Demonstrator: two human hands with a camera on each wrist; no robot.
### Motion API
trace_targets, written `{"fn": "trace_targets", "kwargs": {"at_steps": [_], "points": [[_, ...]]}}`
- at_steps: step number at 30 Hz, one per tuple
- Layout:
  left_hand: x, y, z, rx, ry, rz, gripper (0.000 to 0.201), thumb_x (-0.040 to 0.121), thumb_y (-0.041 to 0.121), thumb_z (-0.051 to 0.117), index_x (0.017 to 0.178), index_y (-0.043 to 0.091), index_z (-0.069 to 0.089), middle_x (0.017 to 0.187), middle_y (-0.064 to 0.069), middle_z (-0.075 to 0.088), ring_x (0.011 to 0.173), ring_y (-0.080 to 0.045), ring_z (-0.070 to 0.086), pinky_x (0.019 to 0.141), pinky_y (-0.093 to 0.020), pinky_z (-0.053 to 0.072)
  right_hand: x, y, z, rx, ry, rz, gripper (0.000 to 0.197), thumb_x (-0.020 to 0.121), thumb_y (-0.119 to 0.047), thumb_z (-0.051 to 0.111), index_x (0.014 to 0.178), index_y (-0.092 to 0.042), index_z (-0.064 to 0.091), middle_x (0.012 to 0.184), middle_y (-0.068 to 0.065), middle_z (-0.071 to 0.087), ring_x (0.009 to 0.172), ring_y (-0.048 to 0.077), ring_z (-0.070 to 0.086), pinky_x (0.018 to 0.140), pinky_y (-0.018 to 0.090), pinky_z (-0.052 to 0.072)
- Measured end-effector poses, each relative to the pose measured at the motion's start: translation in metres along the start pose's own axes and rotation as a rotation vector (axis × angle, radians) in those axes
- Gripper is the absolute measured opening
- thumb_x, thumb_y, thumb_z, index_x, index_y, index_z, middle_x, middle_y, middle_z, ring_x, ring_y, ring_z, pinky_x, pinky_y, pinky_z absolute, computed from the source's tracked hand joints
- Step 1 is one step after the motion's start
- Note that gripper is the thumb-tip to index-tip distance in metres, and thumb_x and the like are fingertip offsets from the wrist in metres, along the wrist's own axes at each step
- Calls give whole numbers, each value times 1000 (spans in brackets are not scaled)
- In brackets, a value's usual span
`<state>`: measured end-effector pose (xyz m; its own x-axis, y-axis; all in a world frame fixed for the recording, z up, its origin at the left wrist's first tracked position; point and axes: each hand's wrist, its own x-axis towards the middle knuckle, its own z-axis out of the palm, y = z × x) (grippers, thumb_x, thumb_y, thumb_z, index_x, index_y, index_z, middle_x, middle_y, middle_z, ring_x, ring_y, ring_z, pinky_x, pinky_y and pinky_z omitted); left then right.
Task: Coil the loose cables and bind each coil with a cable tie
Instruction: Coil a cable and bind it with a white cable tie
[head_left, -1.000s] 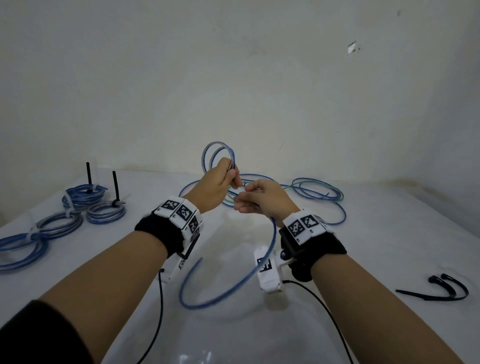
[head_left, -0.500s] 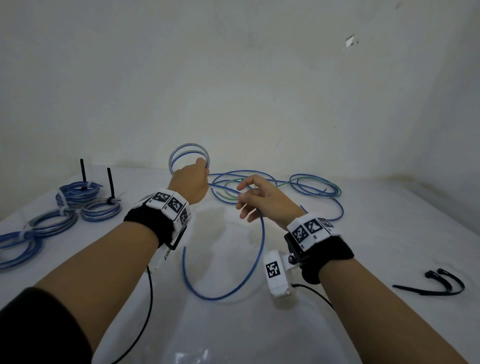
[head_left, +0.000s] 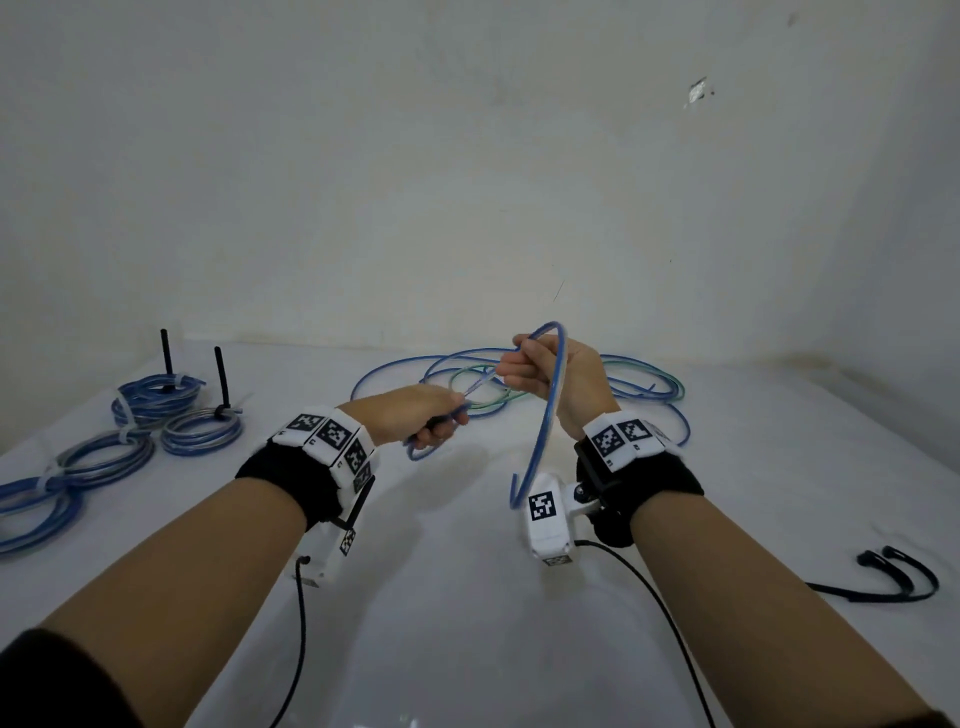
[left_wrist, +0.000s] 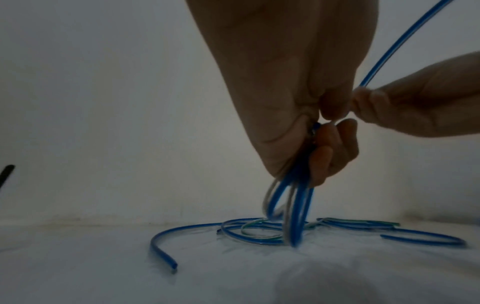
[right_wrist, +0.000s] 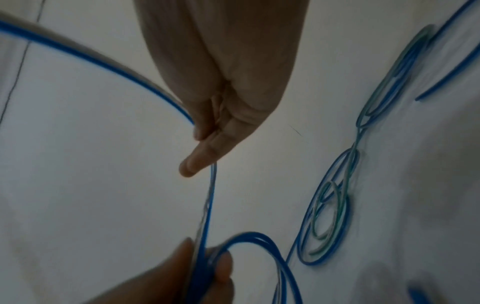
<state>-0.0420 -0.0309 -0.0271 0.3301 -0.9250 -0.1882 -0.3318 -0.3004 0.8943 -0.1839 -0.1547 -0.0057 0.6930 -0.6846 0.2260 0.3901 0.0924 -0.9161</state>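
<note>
Can't really count the loops of the thin blue cable (left_wrist: 296, 207) bunched in the left hand (left_wrist: 293, 98), the palm hides them. In the right wrist view that cable smears with blur. The bound blue cable coil (head_left: 31, 506) at the white table's (head_left: 467, 623) left edge gets cropped off.

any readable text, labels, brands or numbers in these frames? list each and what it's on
No readable words, brands or numbers in any view.
Left wristband: black-and-white square marker patterns only; tiny marks beneath are too small to read.
Right wristband: marker patterns only.
White wrist camera housing: one marker pattern, no text.
Cables and ties: no print visible.
</note>
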Motion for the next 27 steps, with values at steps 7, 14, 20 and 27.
{"fn": "trace_targets", "kwargs": {"at_steps": [7, 14, 20, 27], "points": [[-11, 12, 7, -121, -66, 124, 36, 103, 24, 29, 79, 9, 51, 48, 7, 35, 41, -6, 23, 43, -17, 19, 8, 15, -15, -182, 203, 144, 20, 93, -8, 54, 73, -4, 58, 61, 7, 51, 37, 9, 47, 38, 17, 38], [-15, 18, 8, -202, -27, 191, 37, 103, 26, 28, 77, 10, 49, 48, 6, 32, 42, -7, 22, 46, -21, 16, 3, 23, -14, 181, 272, 251, 7, 87, 1, 60, 81, 1, 57, 49, 5, 60, 40, 8, 54, 44, 15, 47], [-17, 20, 5, -373, -18, 272, 33, 103, 23, 27, 82, 10, 50, 51, 7, 35, 45, -7, 23, 49, -21, 18, 0, 23, -6, -35, 173, 131, 10, 96, -8, 49, 92, -3, 56, 74, 14, 61, 58, 18, 62, 58, 24, 56], [-20, 44, 1, -681, -19, 391, 32, 101, 20, 23, 84, 11, 48, 55, 4, 37, 47, -8, 30, 52, -22, 28, 7, 30, -7, -808, 132, -135, 10, 89, -13, 60, 98, -12, 64, 62, 0, 51, 57, 15, 49, 62, 32, 46]]}}
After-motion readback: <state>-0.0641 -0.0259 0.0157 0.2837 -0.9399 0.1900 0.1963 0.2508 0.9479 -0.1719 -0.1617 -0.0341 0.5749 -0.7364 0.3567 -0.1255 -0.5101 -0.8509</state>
